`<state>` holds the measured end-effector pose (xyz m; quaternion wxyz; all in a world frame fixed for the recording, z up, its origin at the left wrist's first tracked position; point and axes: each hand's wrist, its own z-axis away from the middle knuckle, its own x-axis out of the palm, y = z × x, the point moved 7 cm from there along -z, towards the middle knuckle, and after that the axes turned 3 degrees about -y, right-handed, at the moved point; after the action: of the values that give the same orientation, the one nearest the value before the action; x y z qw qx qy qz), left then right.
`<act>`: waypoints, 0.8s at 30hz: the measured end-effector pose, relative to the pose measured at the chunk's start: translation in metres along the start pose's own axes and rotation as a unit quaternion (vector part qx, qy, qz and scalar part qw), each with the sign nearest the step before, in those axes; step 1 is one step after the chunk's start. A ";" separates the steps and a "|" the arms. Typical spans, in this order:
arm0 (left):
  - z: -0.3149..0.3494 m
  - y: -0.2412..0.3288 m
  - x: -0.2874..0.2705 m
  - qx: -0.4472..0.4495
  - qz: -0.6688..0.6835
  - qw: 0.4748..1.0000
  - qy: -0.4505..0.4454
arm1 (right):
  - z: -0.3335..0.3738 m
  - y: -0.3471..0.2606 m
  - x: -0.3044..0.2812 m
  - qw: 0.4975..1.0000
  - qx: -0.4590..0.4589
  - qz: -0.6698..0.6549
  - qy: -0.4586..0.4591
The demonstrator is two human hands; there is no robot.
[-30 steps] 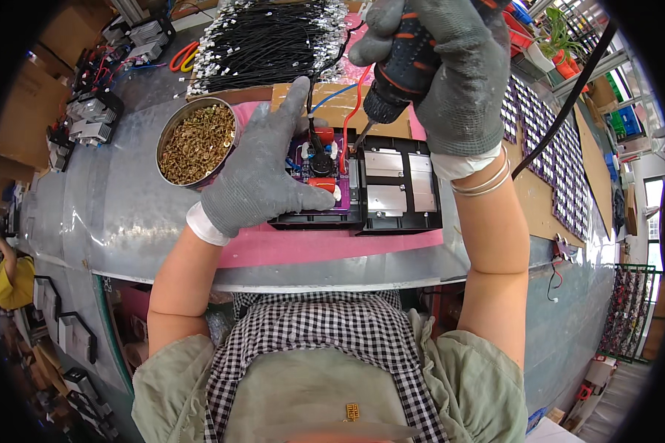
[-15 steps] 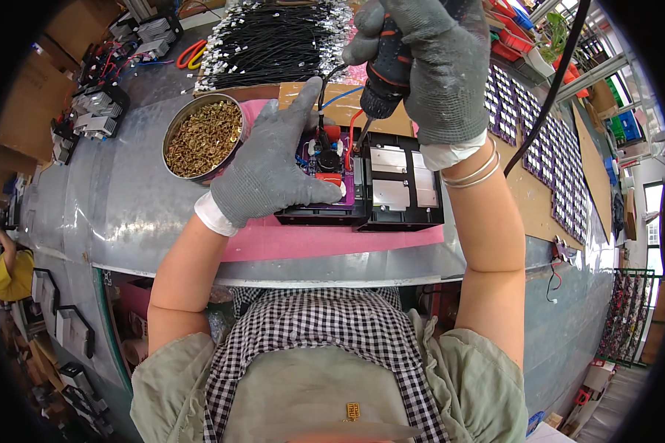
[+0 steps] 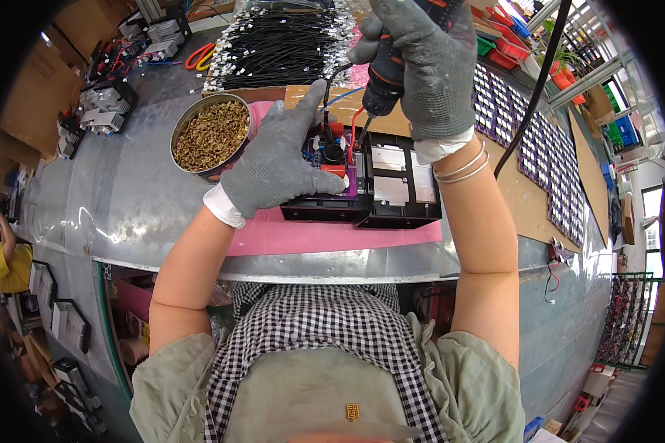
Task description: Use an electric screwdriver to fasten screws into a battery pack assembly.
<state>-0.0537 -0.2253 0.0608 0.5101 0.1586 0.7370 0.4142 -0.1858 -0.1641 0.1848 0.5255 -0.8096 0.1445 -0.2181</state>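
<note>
My left hand (image 3: 273, 166), in a grey glove, spans a purple circuit board (image 3: 351, 184), its thumb along the near side and its index finger stretched toward the back. The board sits in a black housing (image 3: 321, 212) and carries red and black parts. My right hand (image 3: 436, 81), gloved too, is wrapped round a black and orange power screwdriver (image 3: 386, 77). The driver tilts, its bit reaching down to the board's right edge beside a red wire (image 3: 353, 133). Adjoining on the right is a black frame with silver metal plates (image 3: 389, 190). My left hand hides part of the board.
A round tin of brass-coloured screws (image 3: 210, 136) stands left of my left hand. Pink sheet (image 3: 332, 240) lies under the housing. Black cables (image 3: 281, 48) are heaped behind. Rows of small boards (image 3: 528, 136) lie on cardboard at right. A black cord (image 3: 541, 96) hangs near my right arm.
The view has shifted slightly. My right hand and the driver look a little farther left, with the bit still at the board's right edge. My left hand keeps its hold.
</note>
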 end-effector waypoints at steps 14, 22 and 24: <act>0.073 -0.119 -0.105 -0.120 -0.349 0.914 0.167 | -0.007 -0.013 0.035 0.764 -0.055 -0.552 -0.330; 0.081 -0.133 -0.109 -0.115 -0.159 0.959 0.204 | 0.010 -0.019 0.052 0.988 -0.086 -0.126 -0.035; 0.078 -0.127 -0.104 -0.090 -0.180 0.963 0.180 | 0.011 -0.016 0.063 0.986 -0.076 -0.141 -0.041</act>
<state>0.0833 -0.3358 0.0161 0.4474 -0.1001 0.7928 0.4015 -0.1260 -0.1777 0.2080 0.4318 -0.8677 0.0236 -0.2453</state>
